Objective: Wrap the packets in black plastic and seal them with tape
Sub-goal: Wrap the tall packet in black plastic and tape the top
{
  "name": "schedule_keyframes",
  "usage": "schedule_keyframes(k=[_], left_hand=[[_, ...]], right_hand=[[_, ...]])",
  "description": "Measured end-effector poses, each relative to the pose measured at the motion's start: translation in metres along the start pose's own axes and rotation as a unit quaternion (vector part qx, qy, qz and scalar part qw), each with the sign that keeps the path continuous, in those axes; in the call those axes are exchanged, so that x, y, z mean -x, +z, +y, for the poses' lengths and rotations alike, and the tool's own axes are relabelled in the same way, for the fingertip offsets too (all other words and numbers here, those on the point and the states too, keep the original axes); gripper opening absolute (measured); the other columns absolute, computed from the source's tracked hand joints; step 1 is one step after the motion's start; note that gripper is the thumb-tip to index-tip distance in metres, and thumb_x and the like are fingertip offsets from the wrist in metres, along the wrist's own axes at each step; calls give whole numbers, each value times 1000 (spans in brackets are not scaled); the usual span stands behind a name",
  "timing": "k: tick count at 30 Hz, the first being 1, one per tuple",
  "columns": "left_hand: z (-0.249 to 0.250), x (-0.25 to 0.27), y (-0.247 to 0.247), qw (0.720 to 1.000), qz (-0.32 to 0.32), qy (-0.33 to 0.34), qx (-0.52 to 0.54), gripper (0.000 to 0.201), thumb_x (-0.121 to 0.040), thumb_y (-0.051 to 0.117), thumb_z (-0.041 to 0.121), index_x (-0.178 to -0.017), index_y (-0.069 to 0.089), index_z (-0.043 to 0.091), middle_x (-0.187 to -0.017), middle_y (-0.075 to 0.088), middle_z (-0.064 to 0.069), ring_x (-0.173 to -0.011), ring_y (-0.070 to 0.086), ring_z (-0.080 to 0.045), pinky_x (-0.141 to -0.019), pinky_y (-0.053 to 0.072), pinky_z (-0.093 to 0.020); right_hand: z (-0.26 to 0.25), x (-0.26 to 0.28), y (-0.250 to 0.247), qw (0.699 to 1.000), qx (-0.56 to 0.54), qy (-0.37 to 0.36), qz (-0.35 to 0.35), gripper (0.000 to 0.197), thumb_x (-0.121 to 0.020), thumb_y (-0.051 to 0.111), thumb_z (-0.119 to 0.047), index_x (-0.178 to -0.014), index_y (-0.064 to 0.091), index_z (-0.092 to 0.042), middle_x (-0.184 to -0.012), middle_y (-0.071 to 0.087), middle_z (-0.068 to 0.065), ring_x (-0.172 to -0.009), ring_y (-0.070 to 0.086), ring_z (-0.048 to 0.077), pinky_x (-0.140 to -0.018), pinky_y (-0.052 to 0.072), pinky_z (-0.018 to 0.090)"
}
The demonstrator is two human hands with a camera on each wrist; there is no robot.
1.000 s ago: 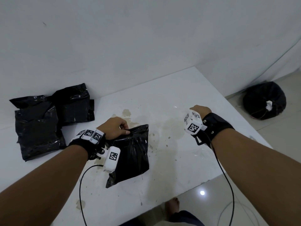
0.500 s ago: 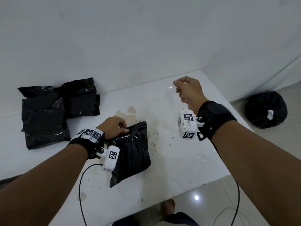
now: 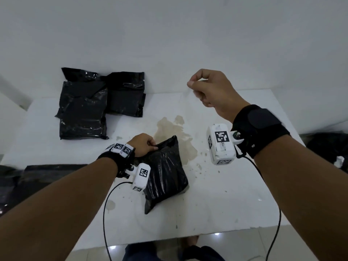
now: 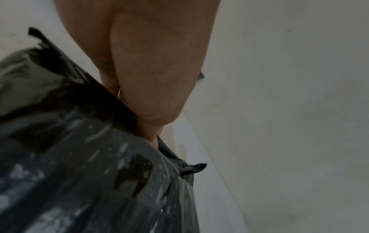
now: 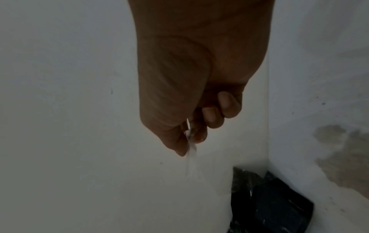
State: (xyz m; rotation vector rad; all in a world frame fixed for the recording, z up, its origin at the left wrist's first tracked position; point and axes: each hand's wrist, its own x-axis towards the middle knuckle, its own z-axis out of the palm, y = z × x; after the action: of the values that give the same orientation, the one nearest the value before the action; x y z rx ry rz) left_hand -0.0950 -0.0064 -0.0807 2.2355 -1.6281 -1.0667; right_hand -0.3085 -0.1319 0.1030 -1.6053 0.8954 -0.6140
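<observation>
Left arm extended forward and low; left hand (image 3: pixel 144 145) knuckles up, fingers (image 4: pixel 151 135) curled under and gripping the top edge of the packet (image 3: pixel 165 172) on the worktop. Right arm raised and bent inward at the wrist; right hand (image 3: pixel 209 89) held in the air, thumb and forefinger pinching a strip of clear tape (image 5: pixel 191 151), remaining fingers (image 5: pixel 227 105) curled into the palm. Both wrists carry black straps bearing white camera units.
</observation>
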Motion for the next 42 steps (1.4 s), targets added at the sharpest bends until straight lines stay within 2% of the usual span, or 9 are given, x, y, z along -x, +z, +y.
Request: schedule_keyframes(k=[14, 19, 21, 23, 27, 31, 35, 37, 42], left_hand=[[-25, -3, 27, 995, -54, -68, 38, 12, -93, 66, 30, -89, 63, 19, -98, 64, -1, -93, 60, -19, -78, 45, -27], [-31, -4, 23, 988, -83, -81, 106, 32, -87, 67, 51, -90, 68, 20, -94, 70, 1, -92, 66, -18, -83, 52, -32], [-33, -5, 15, 991, -41, -70, 107, 30, -92, 63, 45, -100, 67, 16, -100, 69, 2, -100, 65, -21, -84, 48, -31], [-33, -7, 0, 988, 80, -61, 117, 27, -100, 53, 36, -109, 63, 14, -106, 67, -1, -105, 62, -24, -86, 44, -32], [1, -1, -53, 909, 253, 39, 328, 34, -106, 37, 37, -115, 61, 16, -116, 65, 0, -110, 58, -15, -96, 44, -34], [76, 16, -104, 868, 137, 163, 448, 50, -97, 27, 48, -108, 64, 17, -102, 73, 2, -103, 67, -15, -95, 49, -30], [101, 25, -122, 894, 71, 168, 409, 54, -92, 51, 51, -100, 60, -1, -93, 69, -16, -83, 66, -31, -81, 54, -39], [98, 28, -124, 906, 55, 141, 396, 59, -92, 52, 53, -99, 62, -4, -86, 66, -15, -78, 59, -30, -71, 51, -33], [95, 36, -122, 926, 63, 135, 347, 26, -100, 55, 17, -77, 58, 6, -67, 61, -2, -60, 52, -9, -62, 43, -17]], right_hand=[[3, -38, 43, 998, 18, 13, -51, 17, -91, 65, -12, -76, 59, -18, -53, 49, -1, -42, 30, 10, -41, 22, 18], [8, -46, 41, 998, 16, 19, -63, 17, -91, 65, -11, -76, 59, -17, -51, 48, -4, -42, 29, 10, -41, 22, 18], [8, -48, 40, 997, 16, 19, -71, 16, -91, 64, -11, -77, 59, -16, -50, 48, -5, -41, 29, 9, -41, 22, 17], [6, -50, 38, 996, 15, 14, -90, 15, -92, 63, -10, -79, 58, -15, -49, 47, -5, -39, 29, 7, -41, 22, 17], [-1, -53, 37, 988, 27, -6, -149, 14, -94, 62, -9, -81, 57, -13, -50, 45, -5, -40, 29, 6, -42, 21, 18], [-9, -55, 39, 979, 49, -20, -199, 13, -92, 64, -8, -80, 60, -12, -50, 45, -4, -41, 29, 7, -44, 19, 20], [-16, -59, 34, 972, 69, -24, -222, 15, -91, 59, -3, -81, 61, -13, -51, 45, -3, -45, 29, 10, -45, 19, 21], [-19, -60, 28, 969, 86, -24, -229, 5, -93, 61, -8, -89, 63, -8, -53, 47, -1, -45, 31, 9, -44, 21, 21], [-18, -62, 14, 960, 123, -9, -249, 6, -95, 64, -17, -97, 65, -12, -66, 57, 6, -44, 32, 9, -45, 23, 22]])
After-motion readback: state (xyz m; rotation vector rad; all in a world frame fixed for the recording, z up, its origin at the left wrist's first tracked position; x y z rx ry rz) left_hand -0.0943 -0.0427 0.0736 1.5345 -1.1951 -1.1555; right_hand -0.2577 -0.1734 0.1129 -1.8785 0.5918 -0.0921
